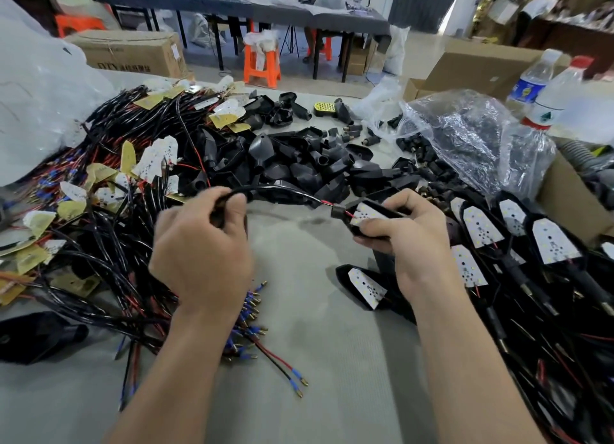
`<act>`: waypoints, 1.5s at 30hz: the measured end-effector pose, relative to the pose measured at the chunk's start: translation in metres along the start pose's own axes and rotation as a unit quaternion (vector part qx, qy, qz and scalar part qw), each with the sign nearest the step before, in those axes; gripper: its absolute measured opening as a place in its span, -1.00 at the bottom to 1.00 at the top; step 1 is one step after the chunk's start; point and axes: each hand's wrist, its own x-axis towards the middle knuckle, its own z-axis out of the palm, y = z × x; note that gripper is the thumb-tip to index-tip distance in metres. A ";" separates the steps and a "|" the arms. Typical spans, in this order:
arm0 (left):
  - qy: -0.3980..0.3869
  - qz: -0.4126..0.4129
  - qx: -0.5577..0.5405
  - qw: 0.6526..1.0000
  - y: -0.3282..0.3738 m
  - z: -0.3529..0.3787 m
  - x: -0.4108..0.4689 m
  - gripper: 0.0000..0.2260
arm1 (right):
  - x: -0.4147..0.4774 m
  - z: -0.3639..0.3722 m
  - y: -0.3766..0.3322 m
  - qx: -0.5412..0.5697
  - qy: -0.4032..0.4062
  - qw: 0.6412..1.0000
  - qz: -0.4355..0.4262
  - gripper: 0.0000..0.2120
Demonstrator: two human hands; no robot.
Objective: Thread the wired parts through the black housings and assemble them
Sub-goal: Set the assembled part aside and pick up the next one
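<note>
One black housing [338, 211], centre right of frame: white LED board [368, 215] seated inside, its black cable [285, 191] threaded out leftward. Your loose housings [299, 171] heaped upper centre; unthreaded wired parts [146, 164] piled left.

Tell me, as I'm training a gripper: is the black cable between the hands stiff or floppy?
Likely floppy: the black cable bows between left hand and housing. Probably light: right hand holds that housing by fingers.

Head-worn camera looks forward and down, close over worktable [319, 310].
</note>
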 end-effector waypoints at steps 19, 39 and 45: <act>-0.270 -0.383 -0.447 0.762 0.001 0.033 0.013 -0.74 | -0.038 0.034 0.006 -0.234 -0.294 0.915 0.147 -0.76; -0.622 -0.104 -0.315 0.710 0.018 0.004 -0.005 -0.67 | 0.008 0.002 0.009 0.158 0.111 0.981 0.011 -0.72; -0.752 -0.021 -0.313 0.580 0.019 0.002 -0.007 -0.81 | 0.005 0.006 0.009 0.119 0.109 0.987 -0.020 -0.73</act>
